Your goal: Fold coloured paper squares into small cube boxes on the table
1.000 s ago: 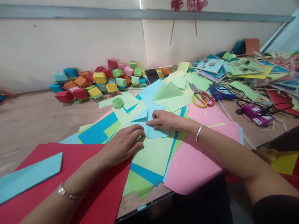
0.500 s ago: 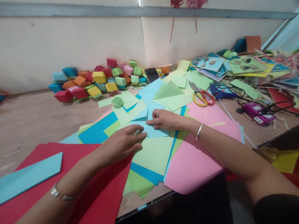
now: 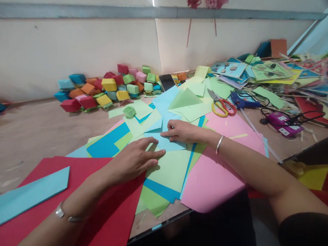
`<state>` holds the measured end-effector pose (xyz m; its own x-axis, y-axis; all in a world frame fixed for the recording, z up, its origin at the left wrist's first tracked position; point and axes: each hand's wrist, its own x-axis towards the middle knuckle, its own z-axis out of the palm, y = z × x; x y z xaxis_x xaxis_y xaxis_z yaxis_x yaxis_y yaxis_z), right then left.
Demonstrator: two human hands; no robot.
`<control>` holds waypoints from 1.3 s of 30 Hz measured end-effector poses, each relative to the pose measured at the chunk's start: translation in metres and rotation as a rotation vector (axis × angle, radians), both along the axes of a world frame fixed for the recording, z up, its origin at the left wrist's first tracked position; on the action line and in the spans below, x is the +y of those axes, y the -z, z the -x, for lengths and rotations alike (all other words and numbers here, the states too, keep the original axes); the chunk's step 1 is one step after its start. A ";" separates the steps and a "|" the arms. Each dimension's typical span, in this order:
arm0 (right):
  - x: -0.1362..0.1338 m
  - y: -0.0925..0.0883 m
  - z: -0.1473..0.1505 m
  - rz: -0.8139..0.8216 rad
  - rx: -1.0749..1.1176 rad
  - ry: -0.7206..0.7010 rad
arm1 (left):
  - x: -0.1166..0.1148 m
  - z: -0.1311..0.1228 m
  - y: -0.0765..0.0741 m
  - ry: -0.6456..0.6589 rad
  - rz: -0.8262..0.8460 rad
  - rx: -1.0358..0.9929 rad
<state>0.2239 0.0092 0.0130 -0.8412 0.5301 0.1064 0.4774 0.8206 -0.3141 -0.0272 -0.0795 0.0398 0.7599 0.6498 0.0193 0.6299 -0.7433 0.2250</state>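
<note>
A light blue sheet of paper [image 3: 172, 143] lies on the pile of coloured paper in front of me, with a folded-up edge at its far side. My right hand [image 3: 180, 131] rests on it, index finger stretched out and pressed to the surface, the other fingers curled. At the sheet's left edge is my left hand [image 3: 138, 154], palm down, its fingers spread and nothing gripped. Beneath are a pale green sheet [image 3: 169, 171] and a darker blue sheet [image 3: 106, 142]. A small green folded paper piece [image 3: 129, 111] sits just beyond.
Red sheets [image 3: 102, 209] and a light blue strip [image 3: 31, 196] lie left, pink paper [image 3: 209, 176] right. Scissors [image 3: 221, 104], a blue glue gun [image 3: 243, 100] and a purple power adapter [image 3: 284, 124] lie further right. Several coloured paper boxes [image 3: 109, 85] stand by the wall.
My left hand's fingers have spread, one finger reaching further right across the paper. My right hand has stayed in place on the light blue sheet.
</note>
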 end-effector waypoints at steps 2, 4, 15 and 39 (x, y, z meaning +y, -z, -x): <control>0.000 0.000 0.000 -0.006 -0.014 0.002 | -0.001 0.004 -0.008 0.030 0.064 -0.026; 0.000 -0.001 0.000 -0.003 -0.021 0.007 | -0.002 0.007 -0.014 0.025 0.134 -0.086; 0.002 0.003 -0.001 -0.003 0.004 -0.015 | 0.002 -0.003 0.005 -0.030 -0.111 -0.055; -0.003 -0.004 0.003 0.005 -0.052 0.024 | 0.005 -0.007 0.004 -0.090 -0.236 -0.123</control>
